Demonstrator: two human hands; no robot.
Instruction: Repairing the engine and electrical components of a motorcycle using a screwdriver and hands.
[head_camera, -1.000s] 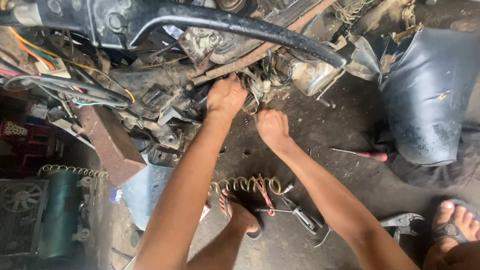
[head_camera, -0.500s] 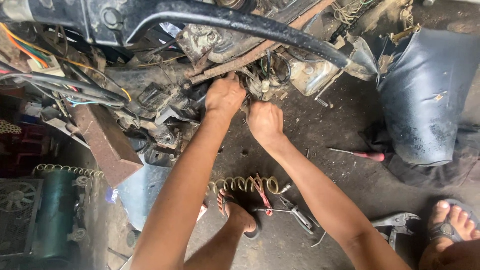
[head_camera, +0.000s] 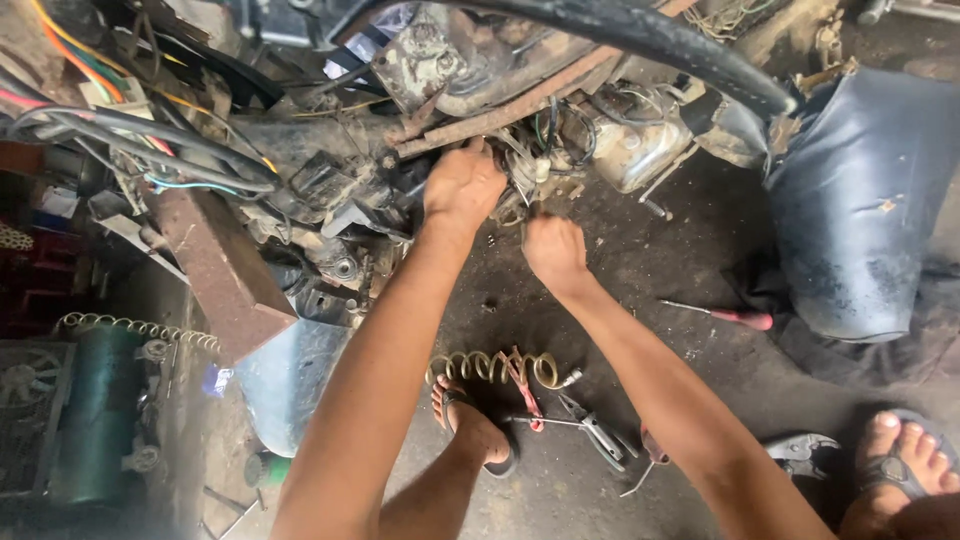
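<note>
Engine wiring (head_camera: 535, 165), a small knot of wires and a pale plug, is sitting at about twelve o'clock from me, tucked under the rusty bar (head_camera: 520, 105) and just left of the shiny metal cover (head_camera: 635, 150). I am reaching both arms up into that pocket, probably because the knot is only reachable from below the frame.

My left hand (head_camera: 462, 185) is pressing in at eleven o'clock, knuckles up and fingers curled forward into the dark engine parts (head_camera: 330, 190). It looks closed around something there, but the fingers are hiding what it is, so I cannot tell what it is gripping. It seems to be steadying that side while the other hand works.

My right hand (head_camera: 553, 250) is coming in at one o'clock, just below the knot, fingers bunched and tips pointing up at the wires. I am judging it to be pinching or tugging at them, though the fingertips are lost in the clutter and I cannot tell whether they are clamped on a wire.

Tools are lying on the floor near my feet, likely kept within reach: a red-handled screwdriver (head_camera: 725, 316) at three o'clock, pliers (head_camera: 595, 430) and a coiled hose (head_camera: 490, 367) at six o'clock, beside my sandalled left foot (head_camera: 470, 420).
</note>
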